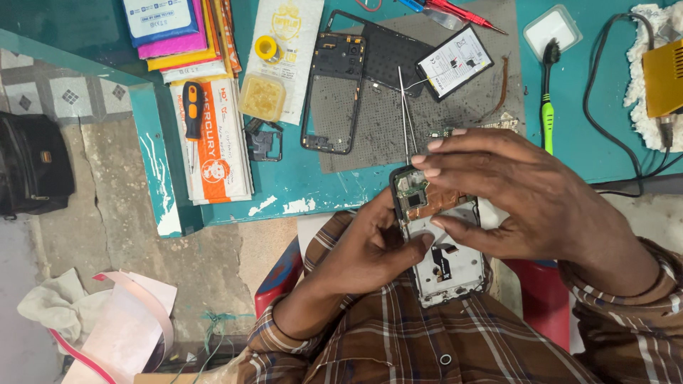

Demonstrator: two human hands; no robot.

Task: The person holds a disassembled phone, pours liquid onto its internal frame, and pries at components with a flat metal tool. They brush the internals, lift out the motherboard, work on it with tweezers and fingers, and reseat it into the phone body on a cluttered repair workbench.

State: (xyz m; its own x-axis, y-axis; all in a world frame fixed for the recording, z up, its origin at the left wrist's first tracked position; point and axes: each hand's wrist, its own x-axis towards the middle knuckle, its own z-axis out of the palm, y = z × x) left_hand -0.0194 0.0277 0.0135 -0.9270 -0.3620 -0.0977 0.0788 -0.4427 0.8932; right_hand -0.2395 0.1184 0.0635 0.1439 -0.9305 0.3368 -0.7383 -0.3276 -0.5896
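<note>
An opened phone body with its back off, showing a circuit board and copper foil near the top, lies over my lap at the table edge. My left hand grips its left side, thumb on the white inner plate. My right hand arches over the phone's upper part, fingertips touching the board area. Thin metal tweezers stick up from under my right fingers; which fingers pinch them is hidden.
On the teal table: a grey mat with a black phone frame, back cover and battery, a green brush, an orange-handled screwdriver, packets, a flux tin, a yellow device with cables. A black bag sits on the floor at left.
</note>
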